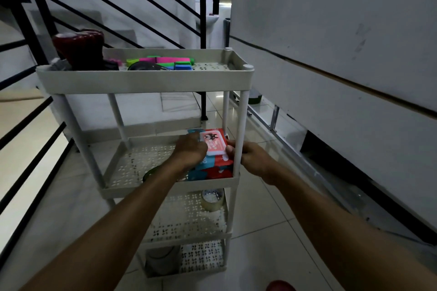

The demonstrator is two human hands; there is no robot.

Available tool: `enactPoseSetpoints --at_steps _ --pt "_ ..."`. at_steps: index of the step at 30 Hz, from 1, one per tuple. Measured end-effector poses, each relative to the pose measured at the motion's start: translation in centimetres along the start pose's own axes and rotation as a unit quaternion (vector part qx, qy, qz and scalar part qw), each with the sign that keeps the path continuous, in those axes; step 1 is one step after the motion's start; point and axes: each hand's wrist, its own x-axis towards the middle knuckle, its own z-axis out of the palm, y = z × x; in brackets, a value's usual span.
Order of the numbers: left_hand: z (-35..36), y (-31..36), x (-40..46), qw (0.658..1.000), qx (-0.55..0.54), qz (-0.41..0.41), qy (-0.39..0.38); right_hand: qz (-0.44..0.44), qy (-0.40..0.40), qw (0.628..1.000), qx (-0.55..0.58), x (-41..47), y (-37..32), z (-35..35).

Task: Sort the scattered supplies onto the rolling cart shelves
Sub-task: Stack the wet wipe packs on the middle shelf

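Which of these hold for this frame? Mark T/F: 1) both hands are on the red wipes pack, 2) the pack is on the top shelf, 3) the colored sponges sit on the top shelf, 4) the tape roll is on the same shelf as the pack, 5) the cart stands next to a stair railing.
1) True. The left hand and right hand both hold the red wipes pack.
2) False. The pack is on the second shelf from the top, at its right end.
3) True. The colored sponges sit on the top shelf.
4) False. The tape roll is one shelf lower than the pack.
5) True. The black stair railing runs behind and left of the cart.
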Motion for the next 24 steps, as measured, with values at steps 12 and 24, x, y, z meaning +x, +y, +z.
enactPoseSetpoints --at_steps 12,24 --pt "0.7 -1.3 -1.0 0.998 0.058 0.034 -0.012 0.003 0.081 0.997 -0.012 -2.0 0.2 0.9" --pt "-4.2 -3.8 -12.9 0.947 0.18 0.236 0.12 0.073 0.163 0.975 -0.133 -10.9 2.2 3.5"
